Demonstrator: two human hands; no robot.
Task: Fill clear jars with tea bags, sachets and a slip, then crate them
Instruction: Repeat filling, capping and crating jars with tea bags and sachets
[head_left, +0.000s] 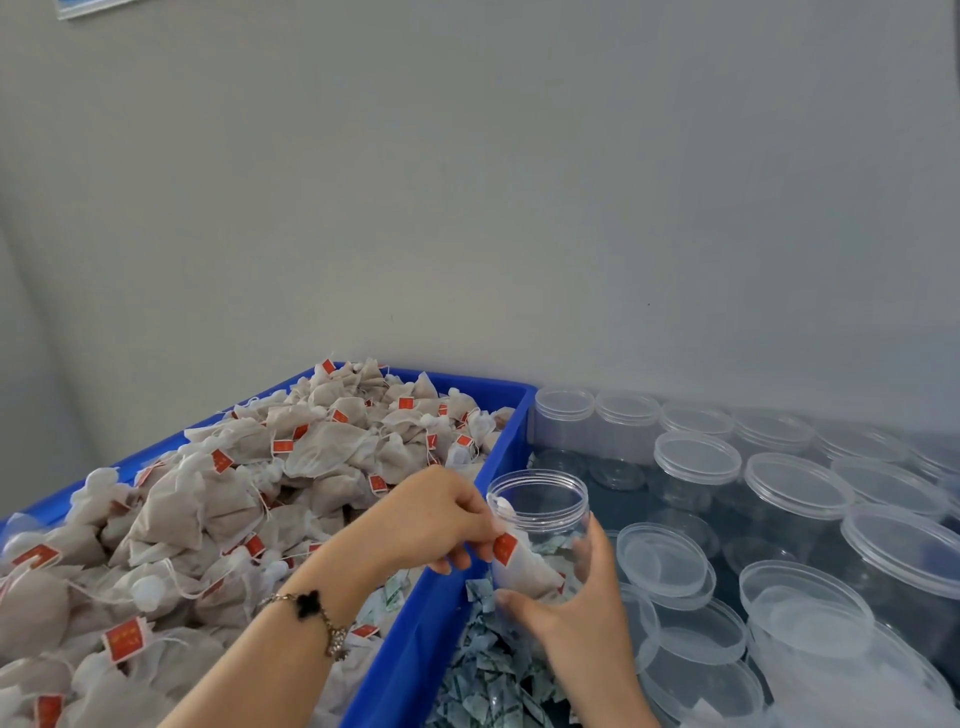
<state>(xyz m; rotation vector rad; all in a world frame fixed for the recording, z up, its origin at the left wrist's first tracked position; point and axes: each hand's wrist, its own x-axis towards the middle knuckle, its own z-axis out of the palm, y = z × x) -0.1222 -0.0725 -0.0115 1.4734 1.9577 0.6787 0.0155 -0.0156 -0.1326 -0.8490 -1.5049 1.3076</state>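
Note:
My right hand (576, 613) grips an open clear jar (540, 512) from below and the side, tilted a little toward the left. A tea bag (524, 564) with a red tag lies inside the jar. My left hand (441, 514), with a bracelet at the wrist, has curled fingers at the jar's near wall beside that red tag; what it pinches is hard to tell. The blue crate (441, 613) on the left is heaped with white tea bags (249, 499) bearing red tags. Green-and-white sachets (493, 670) lie piled beneath the jar.
Many clear jars with lids (795, 488) crowd the right side, some stacked, and loose lids (665, 564) lie near my right hand. A grey wall stands close behind the crate and jars.

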